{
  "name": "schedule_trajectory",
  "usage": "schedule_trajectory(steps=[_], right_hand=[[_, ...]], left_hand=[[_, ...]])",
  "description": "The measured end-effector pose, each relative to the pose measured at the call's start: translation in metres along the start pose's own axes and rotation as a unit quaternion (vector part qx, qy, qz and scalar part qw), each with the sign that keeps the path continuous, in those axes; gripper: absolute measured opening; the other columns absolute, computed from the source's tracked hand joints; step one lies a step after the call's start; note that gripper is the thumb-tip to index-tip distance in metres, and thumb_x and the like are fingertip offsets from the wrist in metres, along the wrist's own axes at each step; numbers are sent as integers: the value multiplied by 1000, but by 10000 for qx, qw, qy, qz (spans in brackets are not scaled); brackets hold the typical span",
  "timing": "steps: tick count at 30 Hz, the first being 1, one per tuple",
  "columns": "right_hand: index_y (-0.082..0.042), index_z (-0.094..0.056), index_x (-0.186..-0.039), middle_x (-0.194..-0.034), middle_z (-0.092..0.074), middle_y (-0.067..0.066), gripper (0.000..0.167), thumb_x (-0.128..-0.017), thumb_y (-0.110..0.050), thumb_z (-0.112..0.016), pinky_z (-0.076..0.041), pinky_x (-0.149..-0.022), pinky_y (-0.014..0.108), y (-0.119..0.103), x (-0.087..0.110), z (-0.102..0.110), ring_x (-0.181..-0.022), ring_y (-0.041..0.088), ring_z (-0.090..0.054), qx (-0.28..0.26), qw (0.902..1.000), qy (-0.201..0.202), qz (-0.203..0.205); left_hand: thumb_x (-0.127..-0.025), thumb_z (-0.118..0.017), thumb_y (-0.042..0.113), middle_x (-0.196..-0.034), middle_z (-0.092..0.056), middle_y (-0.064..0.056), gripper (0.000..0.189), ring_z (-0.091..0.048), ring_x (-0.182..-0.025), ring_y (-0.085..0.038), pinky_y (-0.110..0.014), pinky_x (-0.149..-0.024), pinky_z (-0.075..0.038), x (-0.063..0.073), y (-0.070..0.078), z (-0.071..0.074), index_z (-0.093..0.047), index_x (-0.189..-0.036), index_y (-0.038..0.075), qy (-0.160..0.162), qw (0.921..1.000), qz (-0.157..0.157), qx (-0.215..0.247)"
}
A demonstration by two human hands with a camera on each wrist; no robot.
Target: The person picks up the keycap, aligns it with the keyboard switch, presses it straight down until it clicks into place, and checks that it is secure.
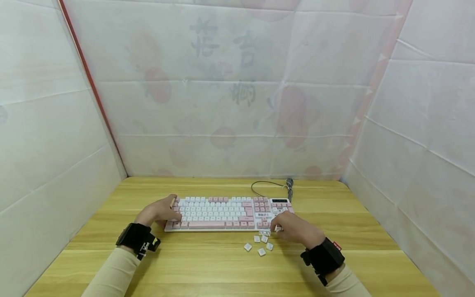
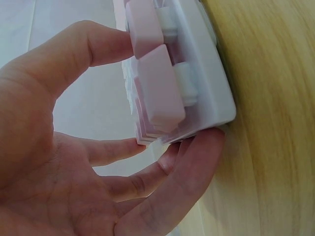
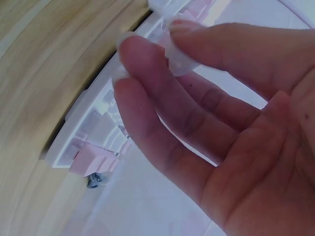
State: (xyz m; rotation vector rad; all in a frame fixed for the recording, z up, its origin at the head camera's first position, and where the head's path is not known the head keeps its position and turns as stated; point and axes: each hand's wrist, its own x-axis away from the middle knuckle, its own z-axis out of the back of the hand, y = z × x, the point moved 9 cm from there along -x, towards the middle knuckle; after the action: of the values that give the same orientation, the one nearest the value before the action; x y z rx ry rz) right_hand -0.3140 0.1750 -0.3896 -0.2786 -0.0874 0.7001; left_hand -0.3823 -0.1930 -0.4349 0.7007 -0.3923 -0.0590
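A pink and white keyboard (image 1: 213, 213) lies on the wooden table. My left hand (image 1: 162, 209) grips its left end. In the left wrist view, the thumb touches a pink key (image 2: 145, 29) while the fingers (image 2: 189, 182) curl against the end of the case. Over the keyboard's lower right corner is my right hand (image 1: 295, 227). The right wrist view shows it pinching a small whitish keycap (image 3: 179, 61) between thumb and fingers, which partly hide it. Near that end of the keyboard, keys are absent and the white base shows (image 3: 101, 125).
Several loose white keycaps (image 1: 261, 252) lie on the table (image 1: 208, 264) in front of the keyboard's right part. Behind it sits a coiled grey cable (image 1: 290, 185). Pale printed sheets (image 1: 222, 156) wall in the table at the back and sides.
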Motion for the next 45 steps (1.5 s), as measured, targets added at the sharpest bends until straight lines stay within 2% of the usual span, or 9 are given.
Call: schedule_trajectory(steps=[3, 6, 12, 22, 25, 28, 32, 41, 45], right_hand=[[-8, -81, -90, -89, -78, 5, 14, -88, 3, -72, -50, -67, 23, -1, 0, 1, -71, 3, -54, -20, 10000, 19, 80], [-8, -80, -87, -86, -77, 3, 13, -88, 2, -72, -48, -65, 21, -2, 1, 2, -67, 1, -50, 34, 9998, 61, 161], [-9, -79, -84, -85, -77, 4, 13, -87, 2, -74, -55, -70, 26, -3, 2, 3, -74, 11, -67, 153, 9995, 105, 247], [0, -82, -94, -95, -78, 13, 21, -80, 11, -71, -61, -78, 35, 2, 1, 1, -90, 27, -74, 104, 9999, -24, 9], [-1, -81, -96, -96, -78, 12, 20, -81, 10, -73, -61, -77, 35, 2, 1, 1, -90, 27, -73, 126, 9999, -60, -57], [-2, -80, -94, -92, -77, 9, 16, -82, 8, -75, -56, -71, 29, 1, 2, 2, -79, 16, -67, 53, 10000, -33, -48], [-5, -77, -91, -85, -72, 4, 14, -82, 6, -77, -46, -66, 23, 0, 3, 3, -69, 4, -48, -45, 10000, 14, -3], [-6, -77, -88, -79, -69, 0, 16, -79, 7, -78, -43, -64, 21, 4, 1, 3, -67, 4, -45, 23, 9999, 98, -22], [-7, -74, -81, -72, -59, -3, 20, -78, 14, -73, -34, -62, 23, 3, 1, 4, -65, 4, -34, 3, 9999, 116, 50]], left_hand=[[-85, -75, 22, -141, -49, -32, 101, -59, -86, -25, -35, -66, -53, 0, 1, 1, -14, -163, 0, 3, 10000, -11, -8], [-85, -75, 21, -142, -48, -32, 101, -59, -86, -25, -35, -66, -53, -1, 1, 1, -13, -163, 0, -13, 10000, -13, -2], [-84, -75, 22, -143, -47, -32, 104, -57, -87, -25, -34, -66, -50, -1, 1, 1, -12, -163, 0, -47, 10000, 5, -5], [-84, -75, 21, -133, -50, -27, 104, -53, -74, -22, -34, -64, -47, 1, 1, -2, -11, -163, 0, -99, 9999, 16, 100], [-83, -75, 21, -133, -50, -26, 105, -52, -72, -21, -34, -63, -46, 0, -1, -2, -11, -164, 1, -95, 9999, 24, 134], [-84, -75, 21, -136, -49, -29, 105, -52, -73, -21, -34, -63, -47, 1, -1, -2, -10, -164, 1, -101, 9998, 13, 144], [-84, -75, 21, -139, -48, -30, 105, -54, -75, -22, -34, -63, -48, 0, -1, -2, -11, -163, 1, -92, 9999, 13, 118], [-84, -76, 21, -138, -48, -30, 104, -55, -78, -23, -34, -64, -48, 1, 0, -1, -11, -163, 0, -63, 9999, 20, 109], [-84, -75, 21, -140, -47, -31, 104, -56, -79, -23, -34, -64, -49, 0, 0, 0, -12, -163, 0, -45, 10000, 8, 72]])
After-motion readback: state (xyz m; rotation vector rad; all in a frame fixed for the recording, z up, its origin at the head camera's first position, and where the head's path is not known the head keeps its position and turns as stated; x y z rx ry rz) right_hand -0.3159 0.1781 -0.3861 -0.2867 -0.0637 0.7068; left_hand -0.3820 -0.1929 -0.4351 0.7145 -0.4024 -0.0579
